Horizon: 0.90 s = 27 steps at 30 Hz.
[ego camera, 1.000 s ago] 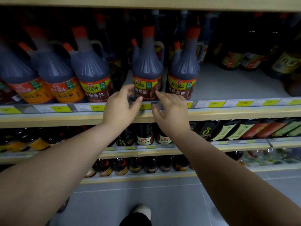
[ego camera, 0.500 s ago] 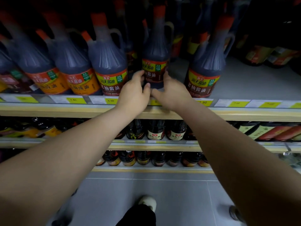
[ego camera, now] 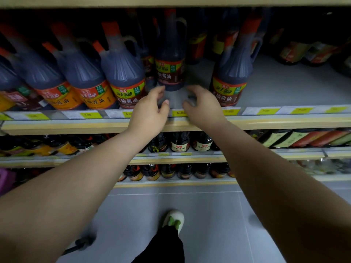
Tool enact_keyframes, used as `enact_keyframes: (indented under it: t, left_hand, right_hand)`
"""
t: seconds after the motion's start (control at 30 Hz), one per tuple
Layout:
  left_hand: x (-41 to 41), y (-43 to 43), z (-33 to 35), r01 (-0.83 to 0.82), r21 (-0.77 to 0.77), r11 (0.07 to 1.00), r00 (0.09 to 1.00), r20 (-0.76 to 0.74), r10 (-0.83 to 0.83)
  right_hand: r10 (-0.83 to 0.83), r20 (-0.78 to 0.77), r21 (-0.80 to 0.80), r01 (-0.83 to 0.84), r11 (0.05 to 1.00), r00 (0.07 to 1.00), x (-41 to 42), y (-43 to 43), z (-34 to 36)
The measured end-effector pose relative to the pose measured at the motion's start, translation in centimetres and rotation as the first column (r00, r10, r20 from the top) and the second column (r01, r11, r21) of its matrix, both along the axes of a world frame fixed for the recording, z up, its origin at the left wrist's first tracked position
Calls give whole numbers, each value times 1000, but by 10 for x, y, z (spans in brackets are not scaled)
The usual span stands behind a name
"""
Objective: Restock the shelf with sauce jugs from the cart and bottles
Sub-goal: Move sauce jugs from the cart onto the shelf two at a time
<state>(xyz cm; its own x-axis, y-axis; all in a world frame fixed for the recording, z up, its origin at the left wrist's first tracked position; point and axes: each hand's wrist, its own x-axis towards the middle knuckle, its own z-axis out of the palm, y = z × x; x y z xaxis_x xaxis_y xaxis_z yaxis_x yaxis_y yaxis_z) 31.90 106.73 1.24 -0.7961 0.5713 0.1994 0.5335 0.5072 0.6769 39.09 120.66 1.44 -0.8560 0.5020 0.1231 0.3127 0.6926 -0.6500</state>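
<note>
Well to the left of the left hand, two orange-labelled jugs [ego camera: 57,86] are seen, of dark ribbed plastic with flared shoulders, narrow necks and orange caps; their print is too blurred to be read. Just left of the left hand a green-labelled jug [ego camera: 125,80] of the same shape is stood, its yellow-and-green band marked 海天酱油 and the brown panel below 老抽酱油. Below these a yellow price tag [ego camera: 87,115] reading 7.50 is fixed to the clear strip of the shelf [ego camera: 76,126], whose front edge is pale wood. The left hand [ego camera: 150,112] is held over that edge, fingers loosely curled, nothing gripped. Between and beyond both hands the middle jug [ego camera: 171,59] is set upright farther back on the grey shelf board, its loop handle to the right; whether any fingertip touches its base cannot be told. The right hand [ego camera: 204,108] is likewise loosely curled and empty. Just right of it a fourth jug [ego camera: 233,73] carries the same 海天酱油 label. Beneath the hands, small dark bottles [ego camera: 180,142] with round labels are ranged on a lower level.
</note>
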Motion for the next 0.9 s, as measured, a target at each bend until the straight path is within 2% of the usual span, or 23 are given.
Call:
enact_keyframes:
  t: [0.1,0.2,0.27,0.33,0.4,0.47,0.67,0.9]
  left_hand:
    - [13,12,4,55,-16,998,998,-5,-55]
    - [25,35,5,130,-58,990,991,27,-128]
    - [32,53,5,183,-78,980,982,52,-179]
    - [37,70,4,210,-87,974,976,80,-204]
    - [39,82,4,223,-109,969,971,116,-211]
    - [40,91,2,252,-117,961,963,130,-237]
    - [36,96,0,293,-106,950,948,157,-275]
    - [24,71,-9,233,-55,971,963,155,-223]
  right_hand:
    - [-167,-167,-130,147,981,972,41,-4,0]
    - [-419,-294,-319,325,890,859,63,6,0]
    - [-561,-288,-460,402,792,776,65,21,5]
    - [-641,-213,-595,423,683,737,60,36,11]
    - [-673,-149,-689,412,596,724,54,46,13]
    - [-690,-126,-734,401,548,713,51,50,13]
    - [-702,-101,-727,429,536,705,46,51,16]
    - [-635,-78,-741,381,553,768,32,34,19]
